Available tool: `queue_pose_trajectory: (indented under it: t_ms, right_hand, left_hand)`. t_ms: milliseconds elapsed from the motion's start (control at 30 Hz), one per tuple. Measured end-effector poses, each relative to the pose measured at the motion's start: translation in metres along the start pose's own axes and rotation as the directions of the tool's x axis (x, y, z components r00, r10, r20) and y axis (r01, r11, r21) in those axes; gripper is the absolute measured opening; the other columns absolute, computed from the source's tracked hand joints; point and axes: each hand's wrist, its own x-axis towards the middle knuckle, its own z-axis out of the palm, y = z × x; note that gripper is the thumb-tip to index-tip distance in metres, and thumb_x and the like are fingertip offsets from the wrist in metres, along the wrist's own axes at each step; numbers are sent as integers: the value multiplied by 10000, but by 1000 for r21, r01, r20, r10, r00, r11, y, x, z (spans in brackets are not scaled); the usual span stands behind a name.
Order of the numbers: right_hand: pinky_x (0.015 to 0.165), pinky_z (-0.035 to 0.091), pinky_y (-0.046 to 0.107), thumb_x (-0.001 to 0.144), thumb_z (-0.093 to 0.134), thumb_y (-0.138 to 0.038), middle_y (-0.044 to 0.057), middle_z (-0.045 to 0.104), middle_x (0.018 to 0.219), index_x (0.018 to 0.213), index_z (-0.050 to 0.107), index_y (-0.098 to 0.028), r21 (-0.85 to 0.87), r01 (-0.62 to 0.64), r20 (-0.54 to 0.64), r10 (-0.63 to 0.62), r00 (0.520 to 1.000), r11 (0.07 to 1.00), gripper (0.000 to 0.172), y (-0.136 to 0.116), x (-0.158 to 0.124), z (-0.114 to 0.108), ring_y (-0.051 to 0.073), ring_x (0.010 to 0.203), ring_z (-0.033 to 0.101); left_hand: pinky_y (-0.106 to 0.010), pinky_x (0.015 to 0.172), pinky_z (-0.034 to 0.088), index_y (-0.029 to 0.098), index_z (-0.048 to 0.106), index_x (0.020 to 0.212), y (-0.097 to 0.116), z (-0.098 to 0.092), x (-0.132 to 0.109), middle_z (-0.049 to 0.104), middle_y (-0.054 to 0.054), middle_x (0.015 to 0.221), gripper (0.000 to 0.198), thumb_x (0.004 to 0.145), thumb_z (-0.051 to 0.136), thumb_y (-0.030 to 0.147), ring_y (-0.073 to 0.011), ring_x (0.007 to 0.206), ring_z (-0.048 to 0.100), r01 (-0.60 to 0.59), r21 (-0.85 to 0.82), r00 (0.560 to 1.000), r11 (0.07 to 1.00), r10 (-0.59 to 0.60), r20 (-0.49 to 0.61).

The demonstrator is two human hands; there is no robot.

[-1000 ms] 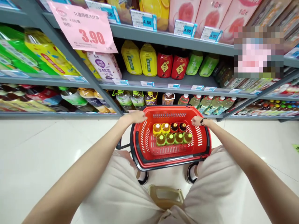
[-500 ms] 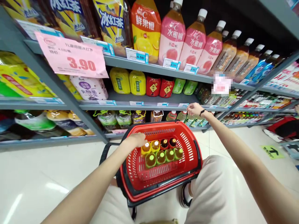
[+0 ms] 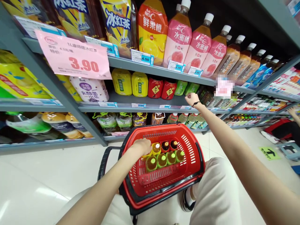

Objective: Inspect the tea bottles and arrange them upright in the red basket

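Observation:
A red shopping basket (image 3: 194, 162) stands on the floor in front of me, with several small bottles upright inside, some with green caps (image 3: 161, 159) and some dark ones (image 3: 169, 145). My left hand (image 3: 140, 146) is down in the basket, fingers curled over a yellow-capped bottle at the left end of the back row. My right hand (image 3: 191, 98) reaches up to the edge of the middle shelf, beside green bottles (image 3: 185, 87). Its fingers look curled; what they touch is hidden.
Grey shelves (image 3: 150, 107) hold yellow, red and green bottles, with tall pink and orange bottles (image 3: 178, 37) above. A pink price sign (image 3: 72, 57) reading 3.90 hangs at the left. Another person's hand (image 3: 292, 112) and a small stool (image 3: 289, 147) are at the far right.
The view tilted up from the basket to the shelves. My left hand went from the basket's rim down onto a bottle. My right hand left the rim and rose to the middle shelf.

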Motion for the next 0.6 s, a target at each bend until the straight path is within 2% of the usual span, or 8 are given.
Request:
queue_pose_trajectory:
  t_ms: [100,200,333,433,600]
  right_hand:
    - [993,559,448,911,611,-191,201,786,1043,1035,763,-133,-108,-146,-130,132,983,983,205,35,-5,-14,348,1061,724]
    - [1051,512,490,1027,437,-205,251,720,1228,1235,687,-88,-174,-285,-293,227,929,943,346,77,-18,-33,348,1163,669]
    - [1147,447,515,1055,581,-317,205,566,1495,1333,637,-133,-230,-407,-398,296,868,884,338,117,-25,-56,334,1392,515]
    - [1168,446,566,1013,716,-381,165,557,1526,1361,645,-168,-251,-453,-375,346,860,855,414,132,-13,-72,347,1410,518]
    - [1059,557,494,1044,704,-363,117,672,1379,1307,686,-188,-225,-392,-262,332,906,892,316,137,12,-96,269,1214,661]
  left_hand:
    - [-445,1066,588,41,758,1343,3,-4,-5,717,-305,1367,497,1059,467,327,-391,1298,721,23,11,997,1000,-24,71]
    - [-451,1075,576,33,744,1360,7,-8,-6,702,-313,1389,501,1059,451,305,-392,1323,706,35,8,995,999,-35,91]
    - [-467,1077,570,36,754,1339,15,-6,-4,720,-308,1359,485,1055,454,290,-394,1322,705,26,-6,994,1000,-25,107]
    - [-459,1078,573,58,767,1323,21,-3,-5,732,-281,1356,462,1056,464,282,-381,1313,713,9,-17,993,1000,-7,119]
    - [-455,1056,576,60,769,1313,23,-5,-9,743,-276,1341,449,1061,456,261,-384,1296,723,17,-23,994,1000,-15,112]
